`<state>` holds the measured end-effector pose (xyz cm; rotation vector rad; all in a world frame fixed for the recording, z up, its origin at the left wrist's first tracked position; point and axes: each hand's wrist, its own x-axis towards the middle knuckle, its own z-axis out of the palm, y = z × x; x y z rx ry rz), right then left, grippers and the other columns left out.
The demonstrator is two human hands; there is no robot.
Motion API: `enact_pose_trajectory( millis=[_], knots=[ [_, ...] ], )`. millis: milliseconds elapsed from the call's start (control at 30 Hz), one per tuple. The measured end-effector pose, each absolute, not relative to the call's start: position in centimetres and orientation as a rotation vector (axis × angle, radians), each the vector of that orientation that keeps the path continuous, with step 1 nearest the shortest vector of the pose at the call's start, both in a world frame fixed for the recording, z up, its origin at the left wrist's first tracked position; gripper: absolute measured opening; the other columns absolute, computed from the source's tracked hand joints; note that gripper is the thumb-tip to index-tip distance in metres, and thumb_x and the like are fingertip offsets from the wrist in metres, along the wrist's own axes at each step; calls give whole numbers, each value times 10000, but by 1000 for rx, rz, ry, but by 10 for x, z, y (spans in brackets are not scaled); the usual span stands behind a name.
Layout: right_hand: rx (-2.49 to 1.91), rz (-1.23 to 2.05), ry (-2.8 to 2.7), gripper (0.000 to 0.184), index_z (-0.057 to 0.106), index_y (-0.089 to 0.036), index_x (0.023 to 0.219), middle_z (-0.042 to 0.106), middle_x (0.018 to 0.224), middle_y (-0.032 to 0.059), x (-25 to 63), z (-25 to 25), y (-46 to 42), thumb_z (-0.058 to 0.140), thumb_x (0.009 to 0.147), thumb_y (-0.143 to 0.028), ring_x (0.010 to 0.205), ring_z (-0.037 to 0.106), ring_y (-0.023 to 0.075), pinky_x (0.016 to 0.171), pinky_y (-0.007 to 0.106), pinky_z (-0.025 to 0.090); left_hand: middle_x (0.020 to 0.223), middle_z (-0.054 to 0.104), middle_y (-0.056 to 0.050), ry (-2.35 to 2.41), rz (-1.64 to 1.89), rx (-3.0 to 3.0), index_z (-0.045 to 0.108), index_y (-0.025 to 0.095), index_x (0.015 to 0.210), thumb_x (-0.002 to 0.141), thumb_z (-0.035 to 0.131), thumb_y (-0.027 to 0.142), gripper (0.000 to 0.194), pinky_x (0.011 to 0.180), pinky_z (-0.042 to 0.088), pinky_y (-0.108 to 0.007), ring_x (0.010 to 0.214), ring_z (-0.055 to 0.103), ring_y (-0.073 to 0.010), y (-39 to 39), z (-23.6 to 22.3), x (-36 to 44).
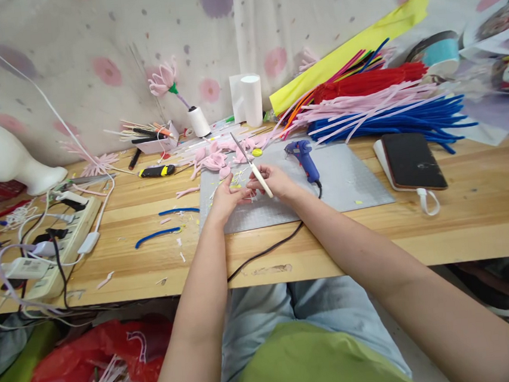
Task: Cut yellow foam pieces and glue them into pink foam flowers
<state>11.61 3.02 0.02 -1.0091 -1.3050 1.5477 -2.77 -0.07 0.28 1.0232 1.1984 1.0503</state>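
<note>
While the right hand (273, 182) grips a white-handled tool (261, 179) above the grey mat (347, 176), the left hand (227, 201), thumb spread, is just beside it; fingertip contact is unclear. Pink petals (214, 161) lie beyond, toward the desk's (154, 270) back edge.

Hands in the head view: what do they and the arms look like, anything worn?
The left hand and right hand are ungloved, with slim fingers. Both forearms are bare: no sleeve, watch or bracelet shows. Any rings are too small to tell.
</note>
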Motion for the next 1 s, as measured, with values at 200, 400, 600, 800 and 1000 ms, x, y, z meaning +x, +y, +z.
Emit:
enact_pose_trajectory(
  millis=[200,400,600,800,1000],
  knots=[
    [-987,1578,-1342,463,511,-165,694,512,484,-70,120,-2,31,843,425,-342,398,431,49,380,190,307,660,697,-14,1203,1030,1041,88,97,1459,590,762,122,1100,644,534,-293,625,663,-159,-3,4,-27],
    [-918,1642,-1375,453,537,-158,742,570,570,-46,124,-2,32,830,459,-357,417,429,43,392,195,313,660,700,-10,1167,1027,1062,39,108,1463,595,745,100,1119,662,530,-277,637,669,-152,-5,7,-26],
    [-913,1673,-1372,478,523,-170,770,558,558,-57,124,-3,30,836,443,-325,444,456,55,425,198,345,624,691,12,1164,1015,1073,27,137,1465,602,732,73,1116,651,525,-264,586,653,-132,-5,6,-26],
    [-905,1679,-1362,514,518,-168,760,568,587,-55,123,-4,30,848,398,-325,446,453,47,429,197,344,646,694,0,1170,1008,1035,27,116,1462,613,725,65,1100,639,530,-273,600,659,-144,-5,6,-27],
    [-928,1559,-1280,498,484,-181,739,488,523,-80,121,-1,32,826,438,-382,429,443,52,410,198,319,764,706,-56,1110,1084,835,191,122,1432,694,700,147,897,731,541,-325,726,688,-177,-2,8,-29]
  ],
)
